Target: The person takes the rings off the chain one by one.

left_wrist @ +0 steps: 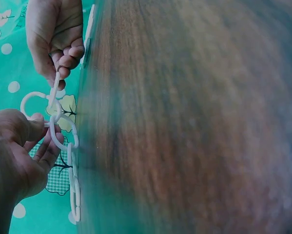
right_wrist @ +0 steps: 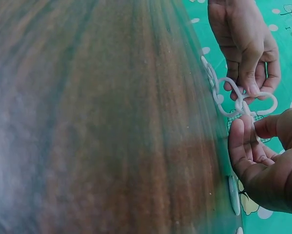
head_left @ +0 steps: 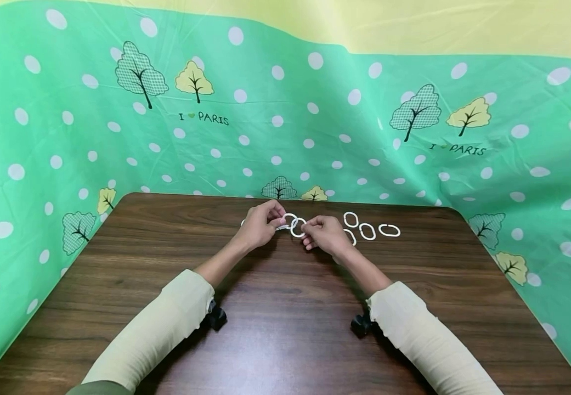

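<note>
Cream sleeves, rumpled cuffs, olive fabric edge, black devices, probably wrist cameras

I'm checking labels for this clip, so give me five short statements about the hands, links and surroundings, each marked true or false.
1. The left hand pinches a white link. True.
2. The right hand is empty. False: it pinches another link.
3. Several links lie to the right of the right hand. True.
4. Those links are stacked in one pile. False: they lie spread on the table.
5. Dotted green cloth hangs beyond the table. True.
</note>
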A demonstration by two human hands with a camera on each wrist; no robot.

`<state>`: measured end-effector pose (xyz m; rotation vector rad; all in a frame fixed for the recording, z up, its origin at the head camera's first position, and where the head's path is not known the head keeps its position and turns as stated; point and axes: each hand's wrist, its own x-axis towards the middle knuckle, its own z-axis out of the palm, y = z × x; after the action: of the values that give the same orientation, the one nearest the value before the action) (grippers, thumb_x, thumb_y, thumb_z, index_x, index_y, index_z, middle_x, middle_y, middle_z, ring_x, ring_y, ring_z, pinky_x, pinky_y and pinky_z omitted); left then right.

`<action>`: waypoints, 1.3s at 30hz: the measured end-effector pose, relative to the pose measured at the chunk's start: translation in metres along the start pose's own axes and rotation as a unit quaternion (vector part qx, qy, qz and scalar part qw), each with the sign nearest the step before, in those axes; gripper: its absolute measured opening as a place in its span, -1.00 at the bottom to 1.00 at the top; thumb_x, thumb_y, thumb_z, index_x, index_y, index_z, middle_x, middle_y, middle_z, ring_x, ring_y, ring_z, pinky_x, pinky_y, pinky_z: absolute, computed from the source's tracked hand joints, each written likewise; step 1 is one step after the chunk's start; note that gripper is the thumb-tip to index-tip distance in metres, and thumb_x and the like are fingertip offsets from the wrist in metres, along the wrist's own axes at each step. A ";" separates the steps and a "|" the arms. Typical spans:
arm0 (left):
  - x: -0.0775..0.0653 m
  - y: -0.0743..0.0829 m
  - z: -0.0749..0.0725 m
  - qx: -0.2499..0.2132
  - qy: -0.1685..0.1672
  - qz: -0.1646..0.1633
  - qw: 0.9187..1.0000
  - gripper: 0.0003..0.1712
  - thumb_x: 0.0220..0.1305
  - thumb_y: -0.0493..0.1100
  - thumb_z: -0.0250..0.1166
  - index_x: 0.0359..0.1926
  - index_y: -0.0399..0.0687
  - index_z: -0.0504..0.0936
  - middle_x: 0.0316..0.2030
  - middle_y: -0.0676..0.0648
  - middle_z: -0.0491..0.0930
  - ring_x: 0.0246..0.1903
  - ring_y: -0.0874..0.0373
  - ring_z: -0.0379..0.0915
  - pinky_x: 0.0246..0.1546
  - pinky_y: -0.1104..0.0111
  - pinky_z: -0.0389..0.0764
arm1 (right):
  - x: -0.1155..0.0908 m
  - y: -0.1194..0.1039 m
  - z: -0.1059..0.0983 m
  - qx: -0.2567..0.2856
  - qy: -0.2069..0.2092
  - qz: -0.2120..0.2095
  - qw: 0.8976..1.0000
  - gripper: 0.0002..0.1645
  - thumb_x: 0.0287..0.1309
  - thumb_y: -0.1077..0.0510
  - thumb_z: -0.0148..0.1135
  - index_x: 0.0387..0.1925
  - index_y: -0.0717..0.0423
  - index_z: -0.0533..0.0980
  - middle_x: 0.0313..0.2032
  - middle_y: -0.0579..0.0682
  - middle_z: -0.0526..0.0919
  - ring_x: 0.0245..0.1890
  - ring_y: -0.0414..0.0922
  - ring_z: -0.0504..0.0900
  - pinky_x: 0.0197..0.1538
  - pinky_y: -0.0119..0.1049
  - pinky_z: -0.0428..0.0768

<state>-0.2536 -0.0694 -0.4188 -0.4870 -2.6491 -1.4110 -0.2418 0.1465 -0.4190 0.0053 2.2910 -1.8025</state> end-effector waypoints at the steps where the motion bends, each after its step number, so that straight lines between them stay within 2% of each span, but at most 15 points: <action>1: 0.000 0.000 0.000 0.000 0.000 -0.001 1.000 -0.91 0.54 -0.31 0.45 -0.09 -0.09 0.70 -0.13 -0.13 0.82 -0.05 -0.02 0.78 0.18 0.07 0.72 | 0.000 0.000 0.000 0.002 0.001 0.001 1.000 -0.77 0.60 0.29 0.26 0.05 0.46 0.59 -0.36 0.08 0.83 -0.48 -0.26 0.73 -0.34 -0.39 0.79; 7: -0.001 -0.001 -0.002 -0.005 -0.001 0.003 1.000 -0.90 0.53 -0.34 0.45 -0.12 -0.08 0.69 -0.15 -0.13 0.81 -0.10 0.01 0.77 0.14 0.10 0.72 | -0.001 -0.002 -0.001 0.012 0.005 0.005 1.000 -0.78 0.62 0.30 0.24 0.07 0.44 0.59 -0.35 0.11 0.84 -0.49 -0.28 0.72 -0.33 -0.40 0.79; 16: -0.002 0.000 -0.002 -0.007 -0.006 0.001 1.000 -0.90 0.52 -0.34 0.46 -0.10 -0.12 0.69 -0.16 -0.13 0.79 -0.12 0.01 0.75 0.13 0.13 0.70 | 0.000 -0.002 -0.003 0.013 0.010 0.006 1.000 -0.77 0.62 0.29 0.26 0.08 0.44 0.57 -0.42 0.00 0.79 -0.52 -0.29 0.71 -0.35 -0.39 0.78; 22: -0.002 0.000 -0.001 -0.004 -0.004 0.006 1.000 -0.90 0.52 -0.34 0.46 -0.10 -0.12 0.69 -0.16 -0.14 0.80 -0.11 0.00 0.76 0.15 0.11 0.71 | -0.001 -0.002 -0.004 0.011 0.014 0.013 1.000 -0.79 0.60 0.29 0.28 0.05 0.42 0.59 -0.39 0.04 0.82 -0.52 -0.28 0.71 -0.37 -0.41 0.77; 33: -0.001 0.001 0.002 0.001 -0.009 0.001 1.000 -0.90 0.52 -0.34 0.46 -0.11 -0.12 0.69 -0.18 -0.13 0.80 -0.11 -0.01 0.76 0.16 0.10 0.71 | -0.004 -0.006 -0.008 0.029 0.005 0.028 0.999 -0.70 0.60 0.30 0.25 0.11 0.53 0.57 -0.43 0.01 0.75 -0.54 -0.27 0.67 -0.39 -0.42 0.73; 39: -0.001 0.000 0.000 0.001 -0.010 -0.001 1.000 -0.92 0.54 -0.34 0.44 -0.10 -0.13 0.68 -0.17 -0.13 0.79 -0.11 0.03 0.75 0.14 0.12 0.71 | -0.003 -0.004 -0.013 0.006 0.010 0.027 1.000 -0.73 0.55 0.31 0.20 0.05 0.51 0.60 -0.45 -0.01 0.74 -0.55 -0.26 0.67 -0.40 -0.41 0.75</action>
<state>-0.2526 -0.0696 -0.4195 -0.5014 -2.6667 -1.4110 -0.2421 0.1579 -0.4121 0.0866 2.2706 -1.7971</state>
